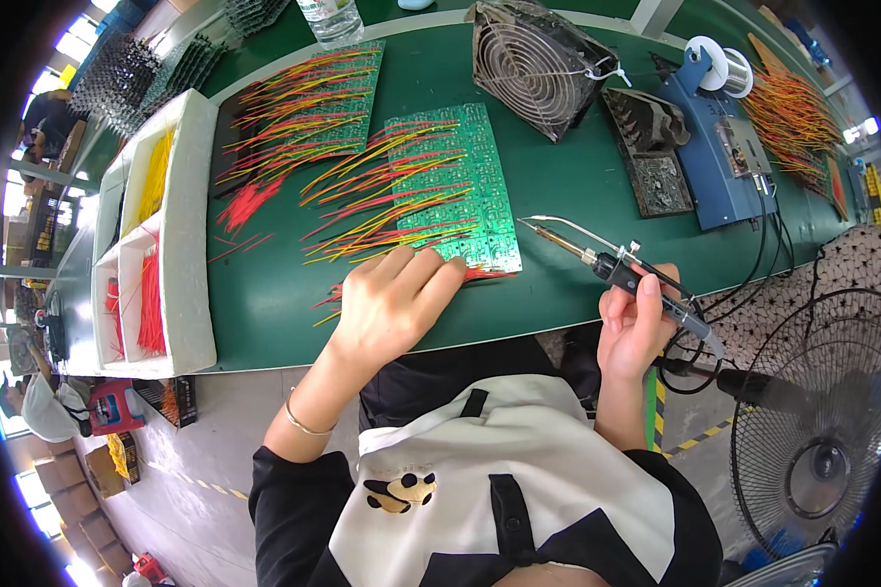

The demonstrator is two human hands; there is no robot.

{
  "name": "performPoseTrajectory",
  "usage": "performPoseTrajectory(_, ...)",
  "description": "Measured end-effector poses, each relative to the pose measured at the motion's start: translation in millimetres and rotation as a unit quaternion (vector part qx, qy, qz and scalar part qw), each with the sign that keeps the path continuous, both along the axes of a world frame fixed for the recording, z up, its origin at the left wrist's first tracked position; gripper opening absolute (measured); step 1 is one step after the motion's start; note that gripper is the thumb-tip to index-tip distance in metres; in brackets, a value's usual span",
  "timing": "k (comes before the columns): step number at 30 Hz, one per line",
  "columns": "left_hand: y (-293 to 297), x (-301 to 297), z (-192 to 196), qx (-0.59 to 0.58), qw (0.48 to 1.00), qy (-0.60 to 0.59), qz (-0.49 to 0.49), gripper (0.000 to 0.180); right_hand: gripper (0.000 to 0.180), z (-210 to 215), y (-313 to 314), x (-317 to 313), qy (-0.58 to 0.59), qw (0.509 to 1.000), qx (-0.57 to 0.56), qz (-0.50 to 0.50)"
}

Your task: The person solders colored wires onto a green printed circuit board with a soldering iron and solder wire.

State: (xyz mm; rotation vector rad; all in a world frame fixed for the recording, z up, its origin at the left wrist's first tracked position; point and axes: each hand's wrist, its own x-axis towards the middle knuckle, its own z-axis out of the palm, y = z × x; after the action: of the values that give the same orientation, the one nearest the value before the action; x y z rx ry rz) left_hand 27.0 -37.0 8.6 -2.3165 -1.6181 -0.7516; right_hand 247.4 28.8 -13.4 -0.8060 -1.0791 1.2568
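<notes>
I'm looking straight down, and my left hand (394, 303) covers the near edge of the green circuit board (455, 186), so I can't make out what lies under the palm. Its fingers (431, 274) are loosely curled and rest on that near edge, among the red and yellow wire leads (382, 201) that fan out to the board's left; nothing is pinched that I can see. My right hand (636, 328) is closed around the soldering iron (617, 266), held like a pen, with the tip pointing left and hanging just off the board's right corner, not touching it. Its cable runs off below the table edge, out of sight.

Further out, a second wired board (313, 103) lies beyond the first. A white foam tray (191, 245) of cut wires sits at left. Ahead right, a grey fan (538, 64), a dark sponge tray (656, 161) and a blue soldering station (724, 161) with a solder spool (719, 64). A floor fan (817, 421) at lower right is partly cut off.
</notes>
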Motion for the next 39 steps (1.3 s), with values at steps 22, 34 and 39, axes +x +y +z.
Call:
performPoseTrajectory(22,-10,-7,-9,-0.033,0.987,-0.155,0.022,0.037,0.018,-7,1,-1,-0.003,0.999,0.043,0.011)
performPoseTrajectory(34,-12,-10,-17,-0.032,0.98,-0.194,0.043,0.039,0.019,-6,0,-3,-0.043,0.998,0.054,-0.004)
performPoseTrajectory(39,-13,-11,-20,-0.021,0.981,-0.191,0.041,0.037,0.018,-7,0,-1,-0.042,0.997,0.058,0.005)
